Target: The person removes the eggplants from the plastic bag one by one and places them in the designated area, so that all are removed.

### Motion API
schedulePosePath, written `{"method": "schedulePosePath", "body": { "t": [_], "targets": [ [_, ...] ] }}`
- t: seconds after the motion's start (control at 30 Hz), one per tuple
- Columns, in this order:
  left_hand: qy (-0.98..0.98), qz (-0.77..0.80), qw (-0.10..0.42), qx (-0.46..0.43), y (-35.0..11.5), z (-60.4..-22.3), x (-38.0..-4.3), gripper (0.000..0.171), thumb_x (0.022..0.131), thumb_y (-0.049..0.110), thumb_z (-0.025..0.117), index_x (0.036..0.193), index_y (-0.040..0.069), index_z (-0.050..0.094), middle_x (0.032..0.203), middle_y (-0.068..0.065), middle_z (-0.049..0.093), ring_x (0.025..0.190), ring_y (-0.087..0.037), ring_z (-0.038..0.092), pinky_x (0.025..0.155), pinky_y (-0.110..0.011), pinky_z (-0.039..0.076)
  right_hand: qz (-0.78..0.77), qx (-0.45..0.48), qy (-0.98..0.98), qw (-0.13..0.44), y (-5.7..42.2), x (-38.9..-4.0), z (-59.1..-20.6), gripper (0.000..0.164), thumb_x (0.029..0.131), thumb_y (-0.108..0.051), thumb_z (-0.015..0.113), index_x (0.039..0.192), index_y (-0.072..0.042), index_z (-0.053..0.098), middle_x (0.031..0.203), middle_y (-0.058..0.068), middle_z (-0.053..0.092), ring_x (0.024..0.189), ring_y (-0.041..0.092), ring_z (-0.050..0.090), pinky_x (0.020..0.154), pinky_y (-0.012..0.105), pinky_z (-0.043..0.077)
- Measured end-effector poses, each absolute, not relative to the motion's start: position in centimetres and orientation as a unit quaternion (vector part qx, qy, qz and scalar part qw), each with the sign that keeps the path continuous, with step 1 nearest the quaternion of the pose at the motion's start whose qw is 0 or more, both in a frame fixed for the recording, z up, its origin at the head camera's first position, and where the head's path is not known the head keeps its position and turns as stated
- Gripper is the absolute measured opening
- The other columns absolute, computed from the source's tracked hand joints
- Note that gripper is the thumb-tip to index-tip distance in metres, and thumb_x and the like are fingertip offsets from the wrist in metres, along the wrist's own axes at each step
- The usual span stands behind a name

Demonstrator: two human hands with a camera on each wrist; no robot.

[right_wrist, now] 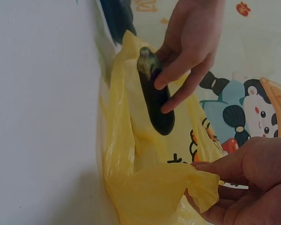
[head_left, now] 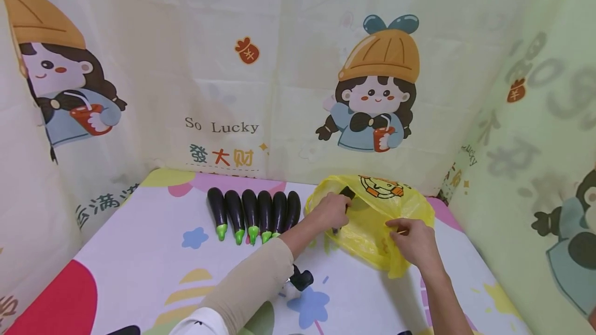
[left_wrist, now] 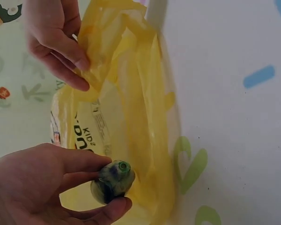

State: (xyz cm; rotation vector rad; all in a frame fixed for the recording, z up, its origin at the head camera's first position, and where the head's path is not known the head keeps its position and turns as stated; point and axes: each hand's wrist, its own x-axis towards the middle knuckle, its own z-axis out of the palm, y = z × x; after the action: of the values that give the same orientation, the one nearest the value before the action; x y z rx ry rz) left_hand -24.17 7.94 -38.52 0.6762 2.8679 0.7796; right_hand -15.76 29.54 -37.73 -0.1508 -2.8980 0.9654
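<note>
A dark purple eggplant (right_wrist: 155,101) is held in the left hand (head_left: 331,212), its thumb and fingers around the sides. The eggplant is in the mouth of a yellow plastic bag (left_wrist: 145,117), stem end toward the near side. The right hand (head_left: 415,244) pinches the bag's rim between thumb and fingers and keeps the mouth spread. In the head view the left hand covers much of the eggplant. Left of the bag, several eggplants (head_left: 249,211) lie side by side, green stems toward the near side.
A white table cover (head_left: 139,252) with coloured prints lies under everything. Printed cloth walls (head_left: 288,92) stand behind and at both sides. A small black object (head_left: 303,279) shows beside the left forearm. Dark things peek in at the near edge.
</note>
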Motion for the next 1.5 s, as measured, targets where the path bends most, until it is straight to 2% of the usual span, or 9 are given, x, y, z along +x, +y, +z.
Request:
{"method": "schedulePosePath", "body": {
  "t": [0.13, 0.3, 0.37, 0.57, 0.67, 0.93, 1.1, 1.33, 1.5],
  "targets": [
    [0.937, 0.27, 0.058, 0.215, 7.6, -38.2, -23.5, 0.054, 0.087, 0.001, 0.068, 0.139, 0.013, 0.068, 0.128, -0.008, 0.069, 0.074, -0.016, 0.051, 0.05, -0.022, 0.037, 0.316, -0.045, -0.947, 0.043, 29.6, -15.8, -37.6, 0.025, 0.095, -0.007, 0.067, 0.117, 0.0, 0.077, 0.098, 0.014, 0.071, 0.085, 0.025, 0.061, 0.066, 0.028, 0.054],
    [0.932, 0.284, 0.066, 0.214, 6.7, -37.9, -22.2, 0.053, 0.087, 0.001, 0.068, 0.139, 0.014, 0.068, 0.132, -0.013, 0.066, 0.052, -0.01, 0.036, 0.045, -0.021, 0.033, 0.317, -0.045, -0.947, 0.04, 29.5, -15.7, -37.6, 0.025, 0.095, -0.007, 0.067, 0.117, 0.0, 0.077, 0.097, 0.014, 0.071, 0.085, 0.025, 0.061, 0.065, 0.027, 0.054],
    [0.933, 0.281, 0.064, 0.214, 6.3, -37.8, -21.7, 0.052, 0.088, 0.002, 0.069, 0.138, 0.015, 0.068, 0.134, -0.015, 0.065, 0.057, -0.011, 0.04, 0.045, -0.021, 0.035, 0.318, -0.047, -0.946, 0.037, 29.5, -15.7, -37.6, 0.026, 0.095, -0.007, 0.067, 0.117, 0.0, 0.077, 0.098, 0.015, 0.071, 0.086, 0.026, 0.061, 0.066, 0.027, 0.055],
    [0.936, 0.264, 0.05, 0.228, 5.0, -37.6, -20.4, 0.048, 0.088, 0.005, 0.07, 0.135, 0.017, 0.07, 0.129, -0.012, 0.068, 0.099, -0.021, 0.052, 0.054, -0.023, 0.042, 0.32, -0.049, -0.945, 0.032, 29.5, -15.6, -37.7, 0.026, 0.096, -0.007, 0.067, 0.119, 0.0, 0.076, 0.101, 0.016, 0.07, 0.088, 0.026, 0.061, 0.069, 0.028, 0.055],
    [0.935, 0.264, 0.05, 0.233, 4.4, -37.5, -19.9, 0.047, 0.089, 0.006, 0.07, 0.135, 0.017, 0.071, 0.126, -0.011, 0.069, 0.104, -0.023, 0.053, 0.058, -0.024, 0.044, 0.324, -0.054, -0.944, 0.028, 29.5, -15.4, -37.7, 0.025, 0.096, -0.007, 0.068, 0.119, 0.0, 0.076, 0.1, 0.015, 0.07, 0.087, 0.026, 0.06, 0.068, 0.028, 0.055],
    [0.939, 0.259, 0.041, 0.221, 2.9, -37.5, -18.8, 0.042, 0.09, 0.012, 0.072, 0.132, 0.019, 0.072, 0.115, -0.008, 0.066, 0.096, -0.019, 0.051, 0.071, -0.027, 0.047, 0.323, -0.056, -0.944, 0.032, 29.4, -15.6, -37.8, 0.025, 0.096, -0.006, 0.067, 0.119, 0.001, 0.076, 0.1, 0.016, 0.069, 0.088, 0.027, 0.059, 0.069, 0.027, 0.055],
    [0.938, 0.265, 0.033, 0.223, 1.8, -37.4, -17.8, 0.04, 0.091, 0.015, 0.073, 0.131, 0.021, 0.072, 0.11, -0.005, 0.066, 0.092, -0.017, 0.051, 0.067, -0.026, 0.045, 0.319, -0.052, -0.946, 0.033, 29.3, -15.6, -37.8, 0.025, 0.095, -0.006, 0.068, 0.118, 0.001, 0.076, 0.098, 0.015, 0.069, 0.086, 0.026, 0.059, 0.069, 0.028, 0.055],
    [0.931, 0.301, 0.027, 0.205, -0.2, -36.9, -16.5, 0.04, 0.091, 0.016, 0.072, 0.131, 0.02, 0.071, 0.117, -0.01, 0.065, 0.099, -0.022, 0.051, 0.063, -0.027, 0.046, 0.319, -0.051, -0.946, 0.029, 29.4, -15.6, -37.8, 0.026, 0.095, -0.007, 0.067, 0.119, 0.0, 0.076, 0.099, 0.014, 0.069, 0.088, 0.026, 0.06, 0.07, 0.027, 0.055],
    [0.93, 0.309, 0.01, 0.199, -2.0, -36.8, -16.1, 0.04, 0.09, 0.015, 0.072, 0.13, 0.017, 0.072, 0.106, -0.01, 0.063, 0.092, -0.023, 0.049, 0.06, -0.03, 0.042, 0.324, -0.052, -0.944, 0.024, 29.4, -15.6, -37.8, 0.027, 0.095, -0.007, 0.067, 0.12, 0.001, 0.075, 0.099, 0.014, 0.069, 0.088, 0.026, 0.06, 0.071, 0.029, 0.056]
  ]
}}
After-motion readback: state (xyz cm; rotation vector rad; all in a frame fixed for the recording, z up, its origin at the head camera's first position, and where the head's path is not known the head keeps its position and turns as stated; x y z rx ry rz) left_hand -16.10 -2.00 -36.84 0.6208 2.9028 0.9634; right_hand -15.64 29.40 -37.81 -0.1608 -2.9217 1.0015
